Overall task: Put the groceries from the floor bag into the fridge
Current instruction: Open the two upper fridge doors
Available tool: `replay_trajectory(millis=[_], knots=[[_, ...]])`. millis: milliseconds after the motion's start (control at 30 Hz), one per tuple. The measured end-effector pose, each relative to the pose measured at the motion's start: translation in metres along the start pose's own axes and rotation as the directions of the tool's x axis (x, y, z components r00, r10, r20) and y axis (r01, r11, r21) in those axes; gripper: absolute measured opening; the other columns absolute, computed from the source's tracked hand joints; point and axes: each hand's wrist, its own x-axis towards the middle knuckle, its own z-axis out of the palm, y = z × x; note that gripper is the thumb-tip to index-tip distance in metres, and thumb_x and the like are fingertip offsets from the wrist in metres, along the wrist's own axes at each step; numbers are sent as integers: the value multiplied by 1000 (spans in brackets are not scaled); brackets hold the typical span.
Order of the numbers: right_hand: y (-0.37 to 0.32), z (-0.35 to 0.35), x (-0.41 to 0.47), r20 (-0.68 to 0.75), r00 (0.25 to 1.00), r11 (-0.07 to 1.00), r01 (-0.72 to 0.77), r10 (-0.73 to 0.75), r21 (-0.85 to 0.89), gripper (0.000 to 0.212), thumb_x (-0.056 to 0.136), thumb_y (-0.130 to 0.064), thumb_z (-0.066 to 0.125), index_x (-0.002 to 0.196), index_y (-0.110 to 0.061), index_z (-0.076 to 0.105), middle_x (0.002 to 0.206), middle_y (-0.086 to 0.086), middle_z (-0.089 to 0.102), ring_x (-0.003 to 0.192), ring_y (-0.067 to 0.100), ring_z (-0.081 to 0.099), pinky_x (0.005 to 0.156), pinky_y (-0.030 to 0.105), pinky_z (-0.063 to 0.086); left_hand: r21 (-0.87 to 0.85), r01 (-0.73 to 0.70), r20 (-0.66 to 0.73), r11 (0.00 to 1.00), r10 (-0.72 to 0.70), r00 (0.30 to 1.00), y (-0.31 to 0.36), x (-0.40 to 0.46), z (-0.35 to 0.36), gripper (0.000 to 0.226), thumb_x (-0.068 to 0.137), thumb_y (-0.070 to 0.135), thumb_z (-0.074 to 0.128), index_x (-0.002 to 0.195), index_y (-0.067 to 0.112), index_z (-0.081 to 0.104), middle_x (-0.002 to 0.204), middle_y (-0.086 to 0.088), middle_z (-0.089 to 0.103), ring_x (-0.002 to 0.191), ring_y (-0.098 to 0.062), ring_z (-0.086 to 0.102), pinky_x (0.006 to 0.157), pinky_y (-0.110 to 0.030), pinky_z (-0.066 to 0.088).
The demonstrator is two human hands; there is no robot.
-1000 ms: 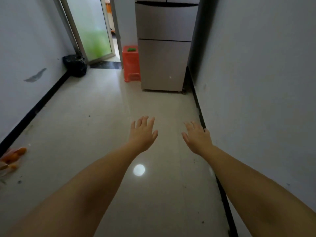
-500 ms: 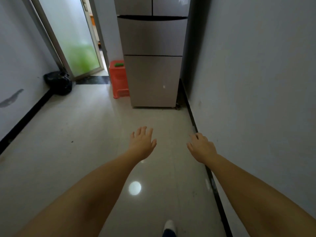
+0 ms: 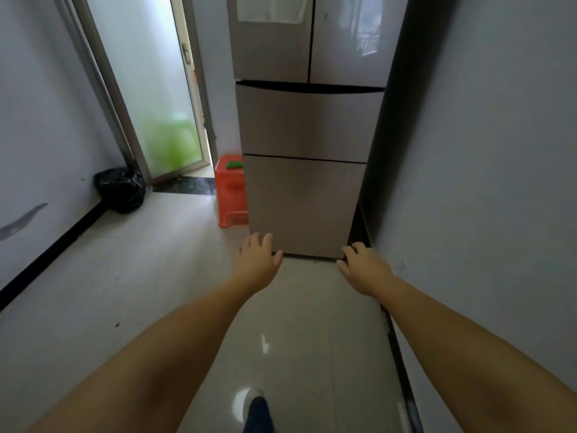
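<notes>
The fridge (image 3: pixel 307 126) stands upright at the end of the corridor, against the right wall (image 3: pixel 499 151), with both upper doors and both lower drawers closed. The left hand (image 3: pixel 257 262) and the right hand (image 3: pixel 365 270) are extended forward, palms down, fingers spread and relaxed; neither holds anything. Both hands appear short of the fridge's base, though contact cannot be confirmed from this angle. A red plastic stool (image 3: pixel 232 192) stands just beside the fridge's left side, with a green item (image 3: pixel 234 165) on top. A black bag (image 3: pixel 120 190) lies on the floor (image 3: pixel 125 276) near the frosted glass door (image 3: pixel 146 89).
</notes>
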Motion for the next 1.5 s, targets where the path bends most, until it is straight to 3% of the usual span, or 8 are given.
replay_trajectory(millis=[533,833,900,1000,1067,1133,1300,1500], knots=[[75,-121,366,-168,964,953,-159,206,256,48,101,-39,31,142,-14,34,145,11,36,125,29,43,96,41,43,-141,-168,44,976,176,983,81,417,-42,55,99,42,32,147,16,23,150,-12,28,137,-32,27,108,-47,32],[127,-206,596,-306,946,871,58,109,487,36,100,-35,38,121,-9,54,120,12,59,106,27,57,89,39,48,-696,28,38,717,-2,999,158,631,-72,55,100,44,32,142,8,34,144,-12,42,129,-29,43,106,-38,36],[131,-227,632,-251,957,714,75,145,696,32,101,-30,40,112,-5,56,116,17,61,102,28,59,82,37,48,-851,118,91,512,-78,993,172,665,-81,54,99,45,33,137,6,39,137,-13,49,122,-27,50,103,-39,41],[124,-245,668,-46,973,66,31,226,997,39,100,-26,43,131,-2,45,132,21,52,113,27,57,84,37,51,-977,194,184,89,-103,977,188,696,-85,58,99,41,37,143,3,32,139,-18,48,127,-27,48,106,-37,40],[115,-251,685,55,981,-302,4,185,953,52,99,-28,47,141,-1,33,139,22,46,122,30,54,91,41,51,-972,199,212,-122,-99,972,193,712,-86,63,98,42,41,145,1,27,139,-20,47,129,-28,47,108,-37,39],[111,-255,697,111,980,-508,-13,163,861,59,96,-33,52,142,-3,31,141,23,44,125,31,52,91,41,51,-931,201,237,-305,-83,968,194,727,-89,69,96,43,45,146,1,23,141,-22,45,129,-29,47,109,-37,39],[107,-264,715,170,968,-687,2,183,727,65,90,-40,59,141,-8,36,146,18,39,134,30,41,100,40,46,-819,219,281,-530,-38,959,194,758,-95,78,87,52,56,145,7,29,148,-17,34,135,-27,40,112,-42,35],[108,-259,706,174,966,-685,5,191,728,65,89,-44,58,140,-8,39,144,14,44,133,29,43,92,38,48,-822,182,243,-540,-43,969,195,745,-98,76,87,53,53,143,6,33,147,-15,38,137,-26,37,115,-41,31]])
